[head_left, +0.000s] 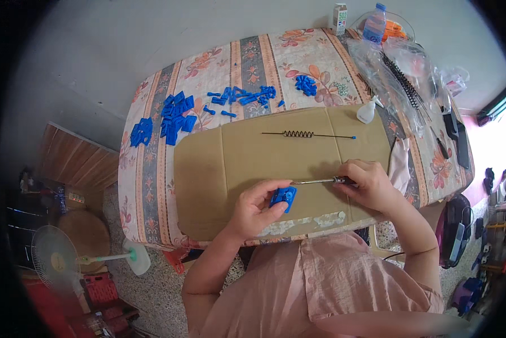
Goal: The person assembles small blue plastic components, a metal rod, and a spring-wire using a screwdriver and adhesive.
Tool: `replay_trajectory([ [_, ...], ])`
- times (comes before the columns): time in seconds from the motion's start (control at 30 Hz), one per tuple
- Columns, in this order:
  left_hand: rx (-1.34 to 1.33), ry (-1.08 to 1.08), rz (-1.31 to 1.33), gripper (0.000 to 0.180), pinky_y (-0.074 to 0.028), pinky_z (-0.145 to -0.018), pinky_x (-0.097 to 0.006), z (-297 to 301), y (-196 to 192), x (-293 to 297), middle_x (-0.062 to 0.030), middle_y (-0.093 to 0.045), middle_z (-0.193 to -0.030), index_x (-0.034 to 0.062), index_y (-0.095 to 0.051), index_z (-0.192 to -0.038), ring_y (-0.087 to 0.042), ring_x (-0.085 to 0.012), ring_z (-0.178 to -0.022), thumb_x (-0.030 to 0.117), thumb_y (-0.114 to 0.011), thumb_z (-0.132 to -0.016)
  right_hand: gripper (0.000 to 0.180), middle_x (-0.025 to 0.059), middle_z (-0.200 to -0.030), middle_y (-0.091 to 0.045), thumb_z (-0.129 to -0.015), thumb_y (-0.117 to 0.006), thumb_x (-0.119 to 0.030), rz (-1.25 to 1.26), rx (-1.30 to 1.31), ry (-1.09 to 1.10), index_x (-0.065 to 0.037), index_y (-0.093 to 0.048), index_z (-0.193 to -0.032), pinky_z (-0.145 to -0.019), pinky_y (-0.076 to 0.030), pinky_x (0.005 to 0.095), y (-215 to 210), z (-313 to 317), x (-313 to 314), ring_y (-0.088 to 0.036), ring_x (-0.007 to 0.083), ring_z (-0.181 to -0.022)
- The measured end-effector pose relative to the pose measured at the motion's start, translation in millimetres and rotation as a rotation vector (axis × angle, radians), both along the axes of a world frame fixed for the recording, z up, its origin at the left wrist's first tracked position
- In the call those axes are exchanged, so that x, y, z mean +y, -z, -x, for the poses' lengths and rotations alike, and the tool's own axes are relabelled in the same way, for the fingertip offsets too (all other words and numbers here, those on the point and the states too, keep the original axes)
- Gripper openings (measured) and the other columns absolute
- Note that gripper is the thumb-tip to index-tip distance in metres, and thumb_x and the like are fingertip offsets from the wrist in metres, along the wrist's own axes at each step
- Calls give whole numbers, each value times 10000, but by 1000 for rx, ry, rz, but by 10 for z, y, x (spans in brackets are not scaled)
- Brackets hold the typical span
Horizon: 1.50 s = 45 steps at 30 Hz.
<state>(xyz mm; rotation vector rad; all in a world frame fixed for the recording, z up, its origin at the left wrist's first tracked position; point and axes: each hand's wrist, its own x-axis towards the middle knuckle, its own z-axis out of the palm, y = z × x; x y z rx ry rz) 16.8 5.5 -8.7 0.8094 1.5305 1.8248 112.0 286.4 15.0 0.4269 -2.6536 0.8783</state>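
Note:
My left hand (255, 209) grips a small blue plastic part (284, 198) between thumb and fingers, above the near side of a cardboard sheet (253, 163). My right hand (367, 185) is closed round the dark handle of a screwdriver (319, 181). Its thin metal shaft points left, with the tip beside my left fingertips, close to the blue part; whether they touch I cannot tell. Farther back on the cardboard lies a dark wire rod (298, 134) with a coiled middle and a small blue end. A white squeeze bottle (367, 111) stands at the cardboard's far right edge.
Blue plastic pieces lie in groups on the flowered tablecloth (208, 62): blocky ones (177, 115) at left, slim ones (241, 96) in the middle, small ones (306, 85) at right. Coiled rods (402, 81), plastic bags and a water bottle (374, 23) fill the far right. A fan (55, 259) stands left.

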Motion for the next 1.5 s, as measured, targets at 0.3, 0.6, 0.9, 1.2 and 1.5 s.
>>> replay_trajectory([
  [0.3, -316, -67, -83, 405, -581, -871, -394, 89, 51, -67, -77, -593, -1172, 34, -507, -1337, -641, -160, -955, -5, -569, -939, 259, 77, -779, -605, -810, -728, -153, -3, 65, -7, -69, -630, -1033, -550, -512, 397, -158, -76, -78, -634, 286, -630],
  [0.6, -474, -95, -194, 389, -582, -837, -497, 120, 145, -71, -84, -622, -1187, 66, -479, -1339, -675, -186, -853, 54, -569, -961, 452, 35, -745, -580, -764, -747, -134, -273, 231, -60, -20, -644, -1189, -479, -489, 331, -222, -153, -178, -617, 186, -573],
  [0.9, -460, -85, -197, 406, -593, -890, -459, 105, 109, -91, -78, -570, -1203, 65, -483, -1348, -615, -183, -1058, -4, -553, -954, 453, 17, -718, -516, -765, -723, -160, -317, 255, -46, -47, -641, -1197, -468, -481, 317, -232, -118, -214, -592, 165, -550],
  [1.2, -399, -119, -180, 395, -599, -876, -437, 81, 57, -67, -108, -590, -1186, 27, -487, -1333, -626, -188, -1024, -4, -572, -948, 436, 16, -726, -524, -768, -700, -141, -340, 242, -66, -32, -642, -1187, -470, -482, 317, -256, -118, -214, -596, 164, -554],
  [1.5, -309, -170, -89, 396, -598, -854, -383, 58, 39, -51, -114, -607, -1147, 5, -490, -1322, -639, -185, -985, -2, -595, -940, 419, 20, -712, -523, -776, -721, -135, -333, 245, -76, -24, -646, -1173, -457, -471, 319, -265, -125, -204, -582, 166, -530],
])
